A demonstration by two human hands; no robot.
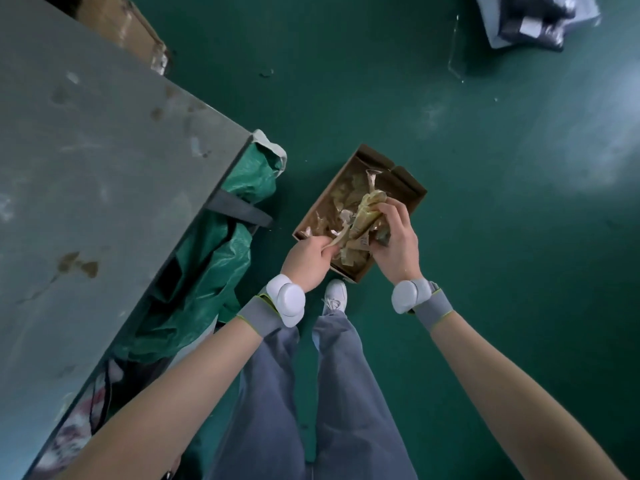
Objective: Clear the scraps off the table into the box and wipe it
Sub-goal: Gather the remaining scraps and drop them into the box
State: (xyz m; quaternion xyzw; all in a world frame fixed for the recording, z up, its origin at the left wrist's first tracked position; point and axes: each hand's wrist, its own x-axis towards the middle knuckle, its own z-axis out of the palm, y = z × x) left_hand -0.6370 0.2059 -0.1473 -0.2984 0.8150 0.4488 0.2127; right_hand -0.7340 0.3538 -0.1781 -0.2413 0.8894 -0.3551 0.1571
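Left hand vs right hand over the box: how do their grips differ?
The left hand pinches a thin pale strip at the box's near edge; the right hand curls round a bigger yellowish wad of scraps. Left sits lower in the picture, right further over the box. Both wear wrist bands.

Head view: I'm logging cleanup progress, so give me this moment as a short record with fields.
left hand: pinches a strip of the scraps
right hand: grips a crumpled yellowish scrap bundle
cardboard box: on the green floor, open, scraps inside
hands' position: over the box
grey table: stained, no scraps visible on it
wiping: no cloth in view
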